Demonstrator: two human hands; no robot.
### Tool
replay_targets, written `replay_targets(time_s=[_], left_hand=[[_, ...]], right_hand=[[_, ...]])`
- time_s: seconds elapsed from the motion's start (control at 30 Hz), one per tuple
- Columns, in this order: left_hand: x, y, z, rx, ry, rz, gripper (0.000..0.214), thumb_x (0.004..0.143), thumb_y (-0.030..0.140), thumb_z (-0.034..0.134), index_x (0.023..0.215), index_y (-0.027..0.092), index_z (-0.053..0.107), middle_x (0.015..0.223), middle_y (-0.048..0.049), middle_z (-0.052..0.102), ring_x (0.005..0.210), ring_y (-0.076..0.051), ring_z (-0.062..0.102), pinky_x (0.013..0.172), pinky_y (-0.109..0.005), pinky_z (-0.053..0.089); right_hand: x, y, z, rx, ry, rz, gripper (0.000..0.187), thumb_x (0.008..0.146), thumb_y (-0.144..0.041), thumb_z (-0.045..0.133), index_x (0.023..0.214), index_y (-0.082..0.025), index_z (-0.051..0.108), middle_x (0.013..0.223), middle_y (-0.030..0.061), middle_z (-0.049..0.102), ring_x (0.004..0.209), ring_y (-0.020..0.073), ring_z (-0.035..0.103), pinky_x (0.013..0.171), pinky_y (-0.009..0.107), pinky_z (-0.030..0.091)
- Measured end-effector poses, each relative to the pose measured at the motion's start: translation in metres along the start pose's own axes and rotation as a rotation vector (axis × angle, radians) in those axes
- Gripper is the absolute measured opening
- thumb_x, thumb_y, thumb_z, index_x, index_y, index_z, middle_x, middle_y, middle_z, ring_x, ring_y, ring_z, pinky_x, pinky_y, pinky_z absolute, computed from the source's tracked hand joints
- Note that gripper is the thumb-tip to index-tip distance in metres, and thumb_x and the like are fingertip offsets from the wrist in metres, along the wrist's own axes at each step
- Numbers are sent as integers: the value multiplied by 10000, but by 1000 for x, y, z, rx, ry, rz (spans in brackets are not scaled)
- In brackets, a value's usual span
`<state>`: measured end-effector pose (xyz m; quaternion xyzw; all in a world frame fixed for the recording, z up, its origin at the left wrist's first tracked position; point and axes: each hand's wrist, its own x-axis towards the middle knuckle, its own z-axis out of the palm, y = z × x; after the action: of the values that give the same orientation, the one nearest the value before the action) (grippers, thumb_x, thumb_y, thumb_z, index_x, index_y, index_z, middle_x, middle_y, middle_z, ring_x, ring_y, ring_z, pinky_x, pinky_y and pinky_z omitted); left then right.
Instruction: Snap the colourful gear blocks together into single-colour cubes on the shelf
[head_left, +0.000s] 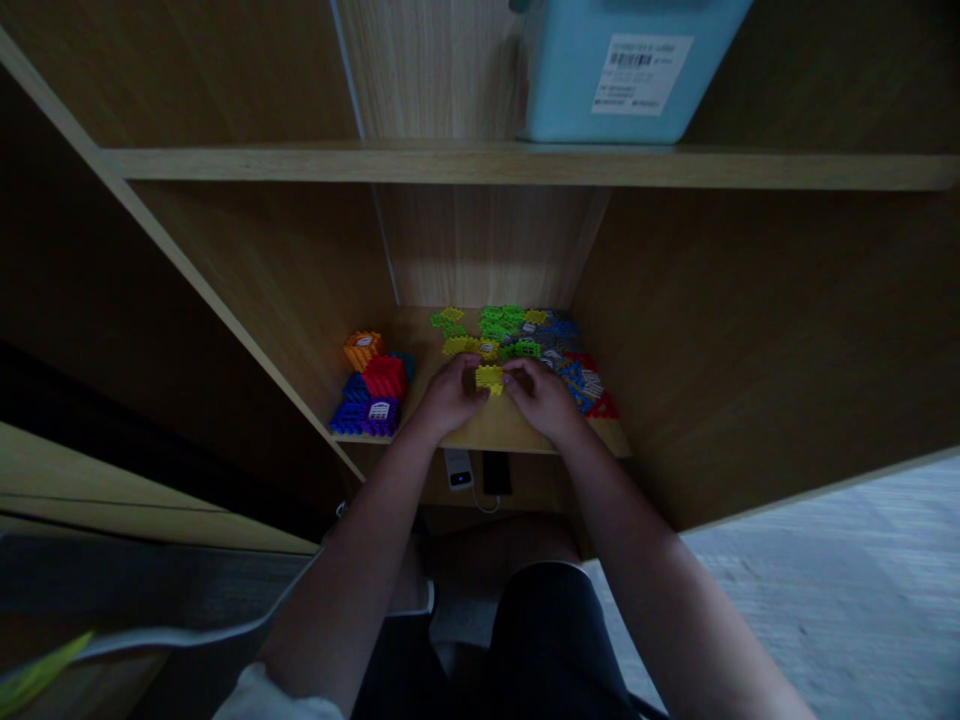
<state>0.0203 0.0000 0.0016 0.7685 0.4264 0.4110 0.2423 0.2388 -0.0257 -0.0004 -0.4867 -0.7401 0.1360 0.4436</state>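
Observation:
Both hands reach into a low wooden shelf compartment (487, 425). My left hand (450, 395) and my right hand (541, 396) pinch a small yellow plastic block piece (490, 377) between their fingertips, just above the shelf board. Behind the hands lies a loose spread of flat interlocking pieces (517, 335) in yellow, green, blue, grey and red. To the left stand assembled cubes: an orange one (363, 349), a red one (385, 377) and a blue-purple one (364, 415).
A pale blue plastic bin (622, 70) with a barcode label sits on the shelf above. A white power bank (458, 468) and a dark phone (496, 472) lie below the shelf edge. Wooden side walls close the compartment in. Grey floor shows at the right.

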Motion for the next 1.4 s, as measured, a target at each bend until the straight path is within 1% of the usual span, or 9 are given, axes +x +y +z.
replay_targets(time_s=[0.1,0.23,0.5,0.57,0.63,0.8,0.93,1.23,1.4], left_hand=[[0,1,0,12,0,-4,508,827,116,783,1290,230,610,1322,-85,736,1276,-267,706,1164,-463,550],[0,3,-2,2,1,-8,505,826,126,785,1289,229,613,1326,-88,735,1278,-270,704,1169,-470,547],[0,5,-2,-4,2,-21,531,826,133,796,1313,237,613,1332,-85,737,1276,-273,704,1169,-470,549],[0,4,-1,-2,7,-24,536,818,127,796,1311,236,615,1330,-83,738,1276,-271,706,1172,-468,548],[0,2,0,3,7,-22,549,811,128,799,1317,230,614,1331,-88,737,1274,-276,708,1171,-473,550],[0,-2,1,6,12,-5,590,779,95,804,1324,223,617,1335,-92,735,1273,-278,711,1161,-477,558],[0,-3,1,3,6,-16,589,793,97,808,1337,217,616,1354,-101,732,1282,-278,711,1168,-474,555],[0,-2,2,-16,-1,-11,591,798,81,803,1345,199,612,1359,-109,730,1282,-270,711,1175,-474,548],[0,-2,2,-17,-6,-14,589,803,95,804,1347,217,613,1355,-100,733,1283,-276,713,1166,-476,555]], right_hand=[[0,-1,-1,-8,20,-6,185,1043,-339,589,1167,-264,705,1123,80,779,1061,273,734,966,444,569],[0,-1,-2,-41,19,-4,187,1002,-274,604,1158,-264,706,1116,75,775,1032,270,732,955,440,567],[-1,0,-2,-66,-2,9,288,915,-166,600,1170,-254,704,1107,69,769,1021,258,721,956,427,568],[-1,0,-2,-66,-6,18,308,902,-148,594,1171,-256,698,1127,68,772,1034,256,725,972,433,573],[-1,0,-2,-64,-22,18,345,878,-131,603,1187,-263,683,1170,70,773,1093,264,725,1019,455,570],[-2,0,0,-81,-68,-8,504,841,-150,679,1323,-288,621,1337,89,736,1296,308,670,1152,539,520],[-1,4,4,-80,-79,-29,604,825,-158,714,1398,-279,566,1417,112,699,1359,321,641,1202,553,492],[0,9,6,-59,-94,-49,606,847,-180,714,1419,-256,530,1418,135,690,1360,309,650,1193,533,504],[0,8,6,-48,-82,-62,587,858,-177,707,1412,-266,534,1402,124,700,1340,299,666,1199,529,504]])
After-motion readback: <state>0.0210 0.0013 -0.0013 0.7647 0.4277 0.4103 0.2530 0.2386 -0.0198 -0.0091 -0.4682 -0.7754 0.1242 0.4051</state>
